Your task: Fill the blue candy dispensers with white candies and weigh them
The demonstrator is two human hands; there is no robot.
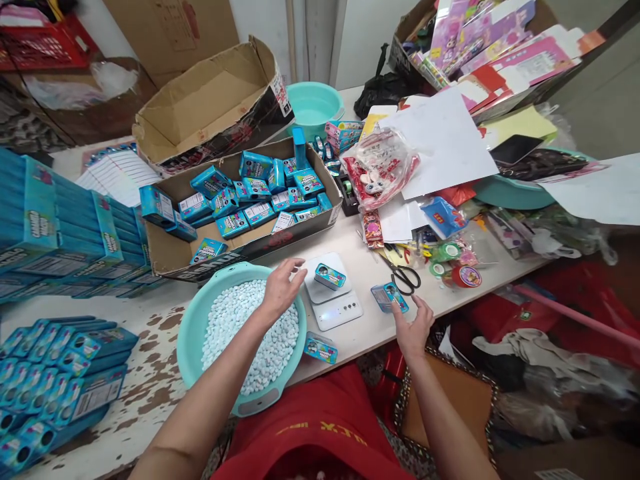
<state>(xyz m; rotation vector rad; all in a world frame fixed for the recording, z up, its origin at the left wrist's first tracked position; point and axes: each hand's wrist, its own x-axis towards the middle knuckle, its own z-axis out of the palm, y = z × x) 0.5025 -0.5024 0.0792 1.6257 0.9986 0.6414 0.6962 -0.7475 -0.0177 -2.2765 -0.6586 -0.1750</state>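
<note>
My left hand [285, 287] hovers over the rim of a turquoise basin [187, 333] filled with small pale-blue candies [240, 320], its fingers apart and pointing at the scale. On the white digital scale [333, 310] stands a small blue candy box [330, 275]. My right hand [416, 327] has its fingers spread beside a second blue box [385, 298], the thumb overlapping that box's edge; whether it touches is unclear. A third blue box [321, 348] lies between the basin and the table's front edge.
A low cardboard tray [240, 250] behind the basin holds several blue boxes. Stacked blue boxes [60, 227] fill the left side. Black scissors [406, 277], tape rolls [465, 275] and a plastic bag [380, 167] lie to the right. A stool [445, 400] stands below the table.
</note>
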